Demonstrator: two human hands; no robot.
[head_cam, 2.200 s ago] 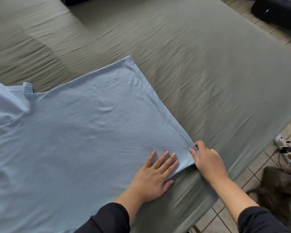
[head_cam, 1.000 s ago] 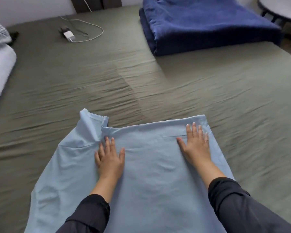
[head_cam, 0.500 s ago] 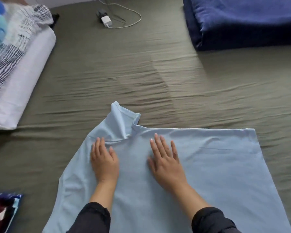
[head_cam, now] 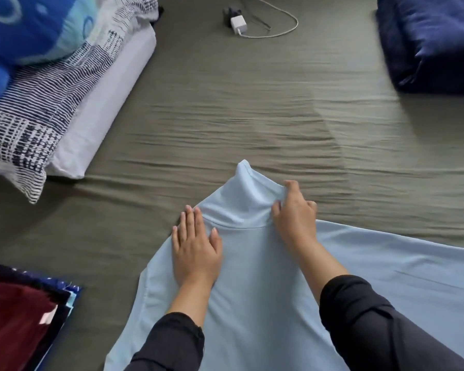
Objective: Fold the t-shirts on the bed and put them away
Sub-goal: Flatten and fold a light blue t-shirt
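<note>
Light blue t-shirt (head_cam: 265, 277) lying spread on olive bed sheet (head_cam: 225, 103), lower centre of frame. Left hand (head_cam: 196, 247) pressing flat near shoulder seam, fingers straight and together. Right hand (head_cam: 295, 212) pinching sleeve (head_cam: 248, 194), fingers curled on fabric. Folded clothes stack (head_cam: 19, 317) sitting lower left, pillows (head_cam: 51, 76) upper left, charger (head_cam: 237, 24) top centre, navy blanket (head_cam: 434, 38) upper right.
</note>
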